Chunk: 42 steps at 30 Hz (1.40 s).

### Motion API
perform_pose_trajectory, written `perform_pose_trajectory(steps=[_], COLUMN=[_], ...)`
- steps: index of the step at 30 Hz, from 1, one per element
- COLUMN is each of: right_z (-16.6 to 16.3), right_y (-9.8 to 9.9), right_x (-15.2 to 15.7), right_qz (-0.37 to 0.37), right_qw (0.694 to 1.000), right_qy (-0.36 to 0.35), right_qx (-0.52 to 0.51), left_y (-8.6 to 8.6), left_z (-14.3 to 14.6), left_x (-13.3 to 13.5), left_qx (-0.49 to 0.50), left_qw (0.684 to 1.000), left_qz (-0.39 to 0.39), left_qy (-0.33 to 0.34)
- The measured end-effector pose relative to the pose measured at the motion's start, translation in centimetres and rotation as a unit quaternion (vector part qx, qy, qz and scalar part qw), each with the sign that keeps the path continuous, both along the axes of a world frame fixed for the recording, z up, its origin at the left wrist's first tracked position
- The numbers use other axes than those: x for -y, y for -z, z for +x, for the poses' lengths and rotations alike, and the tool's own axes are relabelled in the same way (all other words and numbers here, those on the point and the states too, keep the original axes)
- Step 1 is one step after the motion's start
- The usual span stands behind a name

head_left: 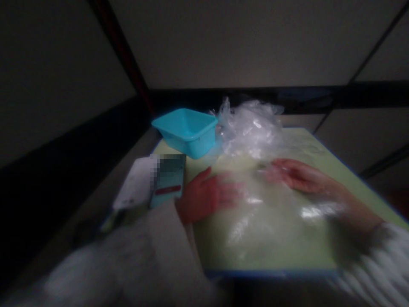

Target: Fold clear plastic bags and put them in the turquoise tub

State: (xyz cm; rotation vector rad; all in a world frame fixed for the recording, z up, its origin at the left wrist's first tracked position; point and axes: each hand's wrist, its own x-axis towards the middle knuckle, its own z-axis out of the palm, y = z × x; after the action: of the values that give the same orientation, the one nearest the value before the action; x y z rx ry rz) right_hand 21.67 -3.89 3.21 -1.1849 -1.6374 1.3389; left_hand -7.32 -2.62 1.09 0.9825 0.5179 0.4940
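A clear plastic bag [268, 217] lies flat on the pale green table [322, 149]. My left hand [204, 196] rests on its left part, fingers stretched out and flat, though blurred. My right hand [300, 175] lies on the bag's upper right part, fingers extended towards the left, also smeared by motion. Both sleeves are light and fuzzy. Whether either hand pinches the film I cannot make out.
A turquoise plastic tub [187, 130] stands at the table's far left. A heap of crumpled clear bags [252, 128] lies beside it. A white and teal box [153, 183] sits at the left edge. Dark frame bars and walls surround the table.
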Motion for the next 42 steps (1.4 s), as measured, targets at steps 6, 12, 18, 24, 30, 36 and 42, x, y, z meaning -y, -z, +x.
perform_pose_trajectory(steps=[6, 12, 18, 24, 30, 36, 42], right_z=[0.9, 0.4, 0.4, -0.9, -3.1, -2.6, 1.9], right_y=[1.3, 1.0, 0.1, -0.6, 1.0, 1.5, 0.4], right_x=[-1.7, -1.2, -1.2, 0.3, 0.3, -0.6, -1.7], right_qz=[-0.155, -0.059, 0.150, 0.175, 0.230, 0.271, 0.261], right_qw=[0.978, 0.993, 0.975, 0.978, 0.943, 0.911, 0.882], right_qy=[0.078, 0.097, 0.159, -0.013, -0.156, -0.158, -0.074], right_qx=[-0.116, -0.045, 0.046, 0.116, 0.184, 0.267, 0.385], left_y=[2.4, 3.5, 3.6, 2.3, 2.6, 2.7, 2.5], left_z=[-0.1, -0.2, -0.5, -0.2, 0.3, 0.2, 0.2], left_x=[-0.1, 0.0, -1.2, 1.1, 2.3, 2.0, 2.1], left_qx=[-0.026, -0.081, -0.210, -0.274, -0.315, -0.338, -0.353], left_qw=[0.993, 0.971, 0.858, 0.700, 0.672, 0.664, 0.653], left_qz=[0.056, 0.157, 0.367, 0.622, 0.670, 0.665, 0.667], left_qy=[-0.101, -0.160, -0.291, -0.217, 0.032, 0.050, 0.056])
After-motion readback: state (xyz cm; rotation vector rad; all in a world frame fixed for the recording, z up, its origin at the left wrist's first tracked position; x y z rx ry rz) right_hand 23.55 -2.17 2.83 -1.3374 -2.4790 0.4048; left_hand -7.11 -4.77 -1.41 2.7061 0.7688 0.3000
